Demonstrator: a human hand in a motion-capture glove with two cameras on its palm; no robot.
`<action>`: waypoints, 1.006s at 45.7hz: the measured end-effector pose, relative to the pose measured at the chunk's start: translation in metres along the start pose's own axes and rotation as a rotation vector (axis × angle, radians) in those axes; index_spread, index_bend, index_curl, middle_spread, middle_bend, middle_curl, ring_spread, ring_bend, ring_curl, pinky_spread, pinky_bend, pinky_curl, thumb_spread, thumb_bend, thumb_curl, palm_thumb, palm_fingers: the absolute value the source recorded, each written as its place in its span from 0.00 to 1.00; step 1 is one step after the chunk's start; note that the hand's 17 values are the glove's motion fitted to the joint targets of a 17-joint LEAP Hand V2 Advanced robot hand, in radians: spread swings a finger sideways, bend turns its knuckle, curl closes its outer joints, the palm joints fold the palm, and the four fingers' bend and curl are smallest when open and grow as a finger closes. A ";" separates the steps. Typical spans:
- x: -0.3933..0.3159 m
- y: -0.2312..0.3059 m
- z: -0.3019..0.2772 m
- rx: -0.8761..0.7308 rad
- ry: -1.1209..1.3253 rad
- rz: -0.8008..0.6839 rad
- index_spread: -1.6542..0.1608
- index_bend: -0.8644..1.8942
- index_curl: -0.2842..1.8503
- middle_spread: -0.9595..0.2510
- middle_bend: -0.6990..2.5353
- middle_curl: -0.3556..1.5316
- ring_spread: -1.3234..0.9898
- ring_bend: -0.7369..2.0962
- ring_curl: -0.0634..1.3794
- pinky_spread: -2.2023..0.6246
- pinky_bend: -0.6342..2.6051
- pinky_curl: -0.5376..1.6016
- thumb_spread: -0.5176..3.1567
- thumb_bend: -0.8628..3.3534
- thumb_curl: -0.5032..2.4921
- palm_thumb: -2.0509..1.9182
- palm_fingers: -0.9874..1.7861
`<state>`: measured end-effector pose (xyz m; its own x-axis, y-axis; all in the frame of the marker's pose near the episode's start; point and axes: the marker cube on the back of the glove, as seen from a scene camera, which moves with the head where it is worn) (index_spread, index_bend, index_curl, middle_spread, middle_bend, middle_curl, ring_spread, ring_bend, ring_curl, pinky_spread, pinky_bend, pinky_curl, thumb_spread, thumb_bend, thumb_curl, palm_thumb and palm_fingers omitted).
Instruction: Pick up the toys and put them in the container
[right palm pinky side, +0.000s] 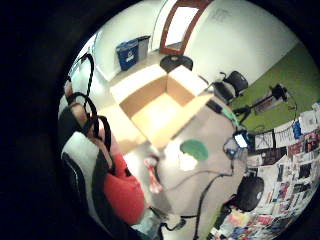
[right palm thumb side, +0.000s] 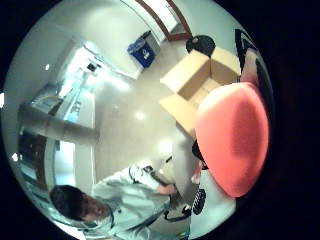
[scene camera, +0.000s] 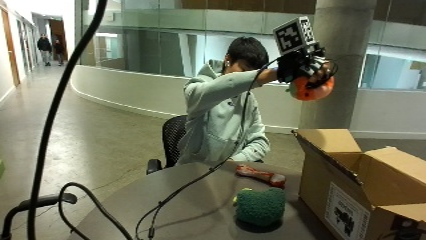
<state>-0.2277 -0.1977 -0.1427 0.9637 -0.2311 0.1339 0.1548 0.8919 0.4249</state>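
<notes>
A: What is the toy looking like?
B: It is a round orange ball (scene camera: 311, 89), glossy, held high in the air above the open cardboard box (scene camera: 363, 175) sitting at the table's (scene camera: 186, 200) edge.
A: And the grip?
B: The gloved right hand (scene camera: 301, 65) is curling its fingers around the ball from above.

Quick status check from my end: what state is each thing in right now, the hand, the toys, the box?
Gloved right hand: raised in the air, gripping the orange toy.
Round orange toy: held up, above and just short of the box, not yet in it.
Brown cardboard box: flaps open, standing on the table.
Green plush broccoli toy: lying on the grey table.
Red and white bone-shaped toy: lying on the table, untouched.
</notes>
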 end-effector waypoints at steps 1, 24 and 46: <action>-0.001 -0.010 0.001 0.030 0.005 0.025 0.72 0.56 0.39 0.59 0.53 0.53 0.41 0.71 0.45 0.65 0.54 0.49 0.23 0.26 0.43 0.69 0.73; 0.029 -0.018 0.037 -0.060 -0.014 0.092 0.76 0.36 0.31 0.79 0.27 0.40 0.54 0.35 0.24 0.77 0.47 0.43 0.42 0.19 0.34 0.55 0.23; 0.156 0.135 0.048 -0.134 0.020 0.137 0.77 0.37 0.29 0.80 0.27 0.38 0.56 0.33 0.23 0.79 0.40 0.40 0.48 0.20 0.30 0.54 0.33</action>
<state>-0.0671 -0.1315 -0.0216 0.9816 -0.0978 0.1640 0.0487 0.9586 0.2805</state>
